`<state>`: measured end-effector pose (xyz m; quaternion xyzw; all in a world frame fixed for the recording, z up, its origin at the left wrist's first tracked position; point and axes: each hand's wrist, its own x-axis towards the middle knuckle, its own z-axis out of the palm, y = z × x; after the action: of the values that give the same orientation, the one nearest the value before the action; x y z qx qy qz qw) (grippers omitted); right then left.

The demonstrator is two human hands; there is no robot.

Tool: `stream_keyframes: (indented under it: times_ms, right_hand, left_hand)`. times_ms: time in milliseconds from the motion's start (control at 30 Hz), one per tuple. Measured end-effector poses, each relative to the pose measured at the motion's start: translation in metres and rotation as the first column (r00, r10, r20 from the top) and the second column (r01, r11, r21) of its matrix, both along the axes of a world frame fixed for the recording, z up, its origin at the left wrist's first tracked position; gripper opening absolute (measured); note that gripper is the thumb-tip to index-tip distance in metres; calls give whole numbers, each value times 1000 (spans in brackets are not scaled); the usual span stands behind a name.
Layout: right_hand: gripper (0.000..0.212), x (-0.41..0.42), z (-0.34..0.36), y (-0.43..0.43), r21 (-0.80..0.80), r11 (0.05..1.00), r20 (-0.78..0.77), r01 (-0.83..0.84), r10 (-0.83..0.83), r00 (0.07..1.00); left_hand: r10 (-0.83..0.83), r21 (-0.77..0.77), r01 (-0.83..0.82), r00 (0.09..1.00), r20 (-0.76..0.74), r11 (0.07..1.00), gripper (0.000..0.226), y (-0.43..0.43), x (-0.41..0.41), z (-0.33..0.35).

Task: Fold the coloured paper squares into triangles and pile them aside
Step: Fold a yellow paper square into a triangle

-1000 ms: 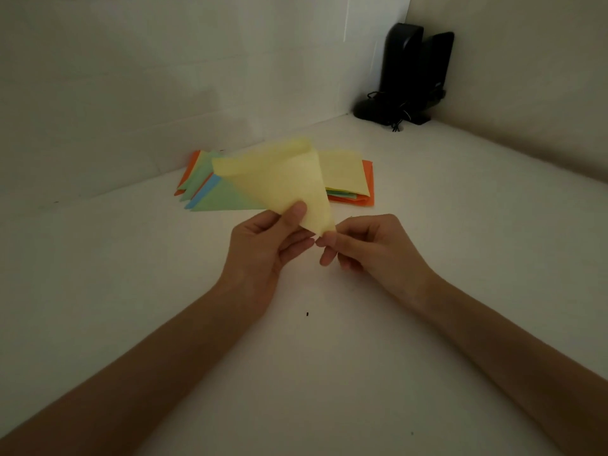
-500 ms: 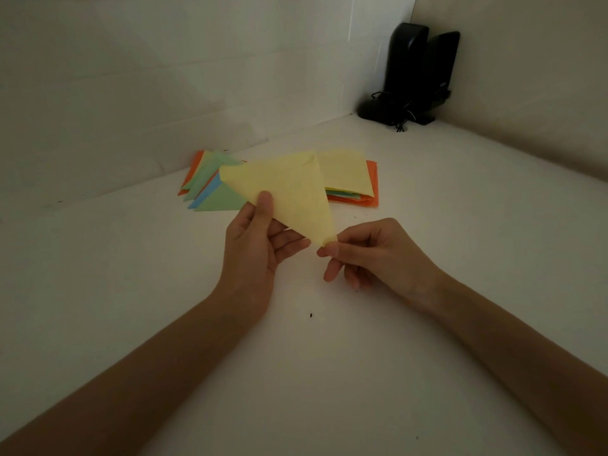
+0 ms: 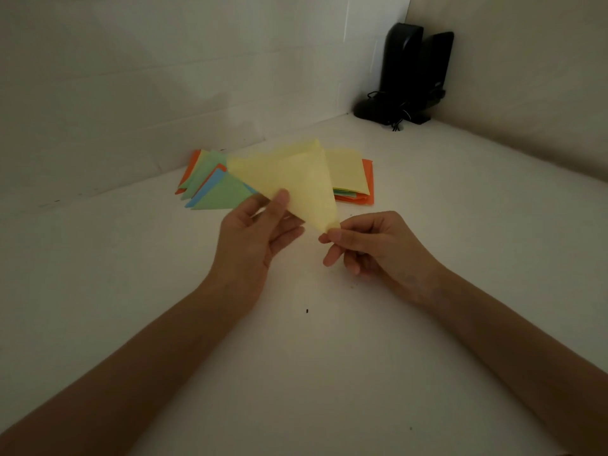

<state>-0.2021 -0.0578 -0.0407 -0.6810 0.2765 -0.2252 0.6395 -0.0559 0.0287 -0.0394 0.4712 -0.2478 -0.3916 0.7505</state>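
Observation:
I hold a yellow paper [image 3: 296,182], folded over into a triangle, in the air above the white table [image 3: 329,357]. My left hand [image 3: 256,238] pinches its left edge, thumb on top and fingers beneath. My right hand [image 3: 368,248] pinches the lower tip between thumb and forefinger. Behind the paper, on the left, lies a fanned pile of folded triangles [image 3: 214,189] in green, blue and orange. To the right of it sits a stack of unfolded squares [image 3: 355,179], yellow on top, orange at the bottom.
A pair of black speakers [image 3: 411,74] with a cable stands in the far right corner. White walls close the table at the back and right. A small dark speck [image 3: 306,311] lies on the table between my forearms.
My left thumb has slid up along the left edge of the yellow paper. My right hand has kept its pinch on the lower tip, its other fingers loosening.

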Motion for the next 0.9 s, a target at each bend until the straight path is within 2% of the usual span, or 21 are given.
stream_keyframes:
  times_ms: [133, 200, 300, 433, 500, 633, 700, 767, 833, 900]
  right_hand:
    - [17, 1, 1, 5, -121, 993, -31, 6, -10, 999]
    - [20, 2, 1, 9, -158, 987, -37, 11, -17, 999]
    - [24, 5, 1, 12, -178, 984, -33, 28, -34, 999]
    - [7, 6, 1, 12, -191, 982, -33, 13, -20, 999]
    - [8, 6, 0, 12, -206, 978, -44, 4, -13, 999]
    - [11, 5, -2, 11, -216, 974, -123, -64, 38, 992]
    - [14, 4, -2, 12, -234, 968, -141, -96, 64, 988]
    - [26, 4, -1, 13, -230, 971, -88, -63, 44, 995]
    - [41, 3, 1, 7, -228, 973, 0, 41, -42, 999]
    - [47, 1, 3, -3, -172, 975, 92, 140, -126, 988]
  left_hand:
    - [1, 44, -12, 974, 227, 999, 10, 5, -10, -6]
    - [14, 44, -28, 956, 292, 999, 10, 6, -12, -6]
    - [69, 32, -81, 954, 293, 996, 10, 5, -10, -5]
    - [54, 50, -73, 948, 312, 996, 10, 5, -11, -7]
    - [86, 36, -99, 958, 273, 994, 14, 4, -10, -7]
    - [141, -29, -139, 988, 68, 990, 17, 0, 8, -6]
    - [138, -33, -137, 990, 26, 990, 17, 0, 12, -7]
    - [127, -20, -126, 988, 89, 992, 18, 1, 13, -7]
    - [83, 20, -90, 965, 250, 996, 20, 2, 12, -3]
    - [-36, 88, 1, 916, 400, 996, 16, 5, 9, -1]
